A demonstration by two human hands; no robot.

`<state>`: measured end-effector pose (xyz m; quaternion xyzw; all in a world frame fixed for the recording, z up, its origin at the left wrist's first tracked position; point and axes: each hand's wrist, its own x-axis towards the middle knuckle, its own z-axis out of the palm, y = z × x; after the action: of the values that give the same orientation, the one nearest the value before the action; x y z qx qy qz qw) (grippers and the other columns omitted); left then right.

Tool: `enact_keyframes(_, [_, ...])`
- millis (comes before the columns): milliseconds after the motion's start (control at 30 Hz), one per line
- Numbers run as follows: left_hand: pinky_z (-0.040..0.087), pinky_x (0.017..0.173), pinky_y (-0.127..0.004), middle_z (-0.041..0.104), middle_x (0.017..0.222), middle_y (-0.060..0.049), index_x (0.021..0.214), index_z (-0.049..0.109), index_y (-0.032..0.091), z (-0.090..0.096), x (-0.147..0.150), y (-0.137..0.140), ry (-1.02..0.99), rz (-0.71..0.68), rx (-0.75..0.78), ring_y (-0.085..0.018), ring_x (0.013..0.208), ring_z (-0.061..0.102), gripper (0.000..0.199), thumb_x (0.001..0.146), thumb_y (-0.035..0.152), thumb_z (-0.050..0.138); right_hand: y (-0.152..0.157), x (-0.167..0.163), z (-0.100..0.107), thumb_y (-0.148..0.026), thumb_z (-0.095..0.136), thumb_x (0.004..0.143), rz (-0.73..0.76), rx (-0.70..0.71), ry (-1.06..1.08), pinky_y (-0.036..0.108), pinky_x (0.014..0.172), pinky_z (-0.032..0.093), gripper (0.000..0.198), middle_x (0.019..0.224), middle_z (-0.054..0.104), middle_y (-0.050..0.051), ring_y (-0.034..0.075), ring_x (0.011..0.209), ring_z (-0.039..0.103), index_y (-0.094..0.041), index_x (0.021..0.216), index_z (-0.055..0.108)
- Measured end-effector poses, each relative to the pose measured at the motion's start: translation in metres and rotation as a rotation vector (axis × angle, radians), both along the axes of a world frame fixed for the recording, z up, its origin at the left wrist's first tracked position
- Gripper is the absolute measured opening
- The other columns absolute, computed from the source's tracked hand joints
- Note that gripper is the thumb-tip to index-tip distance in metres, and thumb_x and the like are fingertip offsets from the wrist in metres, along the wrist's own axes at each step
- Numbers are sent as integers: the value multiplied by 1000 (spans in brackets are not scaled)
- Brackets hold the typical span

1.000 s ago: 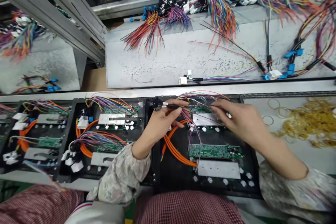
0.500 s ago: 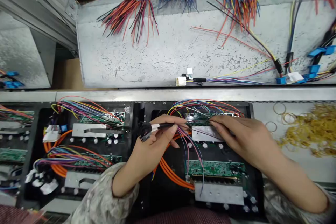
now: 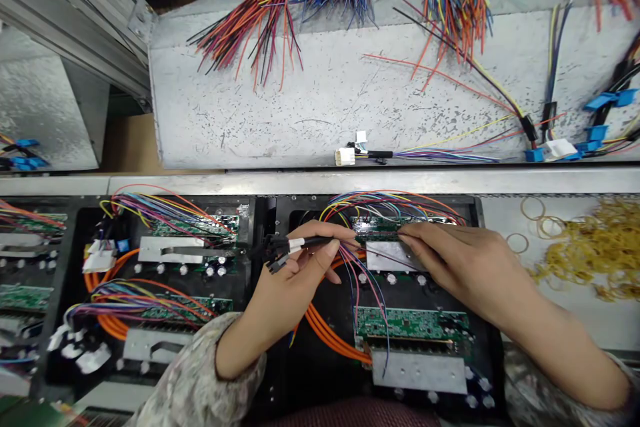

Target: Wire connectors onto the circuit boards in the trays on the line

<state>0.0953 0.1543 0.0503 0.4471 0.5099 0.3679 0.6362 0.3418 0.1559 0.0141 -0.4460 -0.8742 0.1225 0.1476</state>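
My left hand [image 3: 295, 280] is closed round a wire harness [image 3: 315, 241] with a black sleeve and black connectors. Loose pink, purple and blue wires [image 3: 373, 283] hang from it over the tray. At the upper circuit board [image 3: 380, 230], my right hand [image 3: 460, 260] pinches the end of a thin wire; its fingertips hide the exact spot. Beneath them lies a silver metal plate [image 3: 385, 257]. Nearer to me in the same black tray [image 3: 310, 383] sits a lower circuit board [image 3: 410, 325] with another metal plate [image 3: 420, 372].
To the left, another tray holds wired boards [image 3: 190, 307]. Rubber bands [image 3: 590, 247] are heaped at the right. Behind a metal rail [image 3: 400, 183], wire bundles [image 3: 250, 20] hang over a grey shelf [image 3: 240, 120], where a harness with a white connector [image 3: 345, 156] lies. Orange cables [image 3: 330, 337] curve inside the tray.
Hardly anything differs. The view has shifted slightly, and both hands keep their hold at nearly the same place.
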Motion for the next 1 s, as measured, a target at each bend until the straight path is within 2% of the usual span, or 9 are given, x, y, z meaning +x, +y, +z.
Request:
enact_keyframes(467, [58,56,-13,73,92,-3,94,74,21,0,-1,0,32,12,2,-12,81,69,15,93,19,59,1,2,-1,-22,49,100,32,-36,-8,30,53,40,13,82,72,3,14,59,63,-17,99,61])
enact_keyframes(667, [57,55,-13,74,91,-3,95,74,21,-2,0,-1,27,25,2,-10,73,67,13,92,20,61,0,-2,-1,-24,51,99,-51,51,-33,30,52,40,14,76,71,3,14,54,61,-16,97,63])
enact_keyframes(833, [57,55,-14,74,90,-2,94,74,21,-1,-1,-1,37,37,3,-9,67,65,13,92,21,60,2,-3,-3,-23,50,99,3,3,-33,30,52,39,19,75,71,3,14,55,61,-18,90,65])
enact_keyframes(900, [58,54,-15,74,91,-3,94,74,21,-1,-1,-1,41,43,-4,-11,71,67,13,92,22,61,2,-2,1,-24,50,99,5,-13,-44,31,52,38,20,75,72,3,15,55,61,-19,89,66])
enact_keyframes(1000, [59,55,-17,73,94,-5,95,73,20,-1,0,-1,49,46,-12,-13,76,69,13,92,23,61,-4,-2,15,-29,53,99,-81,34,-33,33,52,40,17,76,72,3,17,55,62,-19,95,66])
